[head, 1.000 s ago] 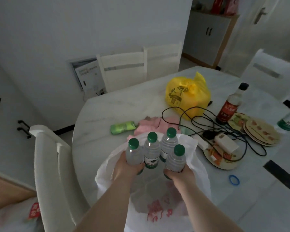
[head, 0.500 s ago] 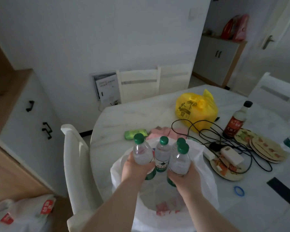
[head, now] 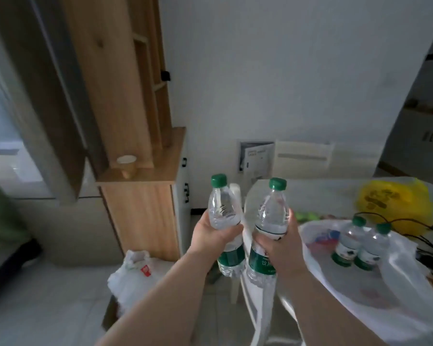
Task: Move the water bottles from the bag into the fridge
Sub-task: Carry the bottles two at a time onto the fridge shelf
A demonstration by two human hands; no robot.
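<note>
My left hand (head: 214, 237) grips one clear water bottle (head: 224, 211) with a green cap and green label, held upright. My right hand (head: 281, 248) grips a second such bottle (head: 270, 216) beside it. Both bottles are out of the white plastic bag (head: 398, 293), in the air to the left of the table. Two more green-capped bottles (head: 360, 242) stand upright inside the open bag at the right. No fridge can be made out for certain; a pale blurred surface fills the far left edge.
A wooden cabinet (head: 145, 211) with a small cup (head: 126, 164) on top stands ahead on the left. A white chair (head: 258, 303) is below my hands. Another white bag (head: 135, 273) lies on the floor. A yellow bag (head: 393, 203) and black cables sit on the table.
The view has swung left, away from the table. Both hands have lifted a bottle each out of the bag and carried them left; two bottles stayed in the bag.
</note>
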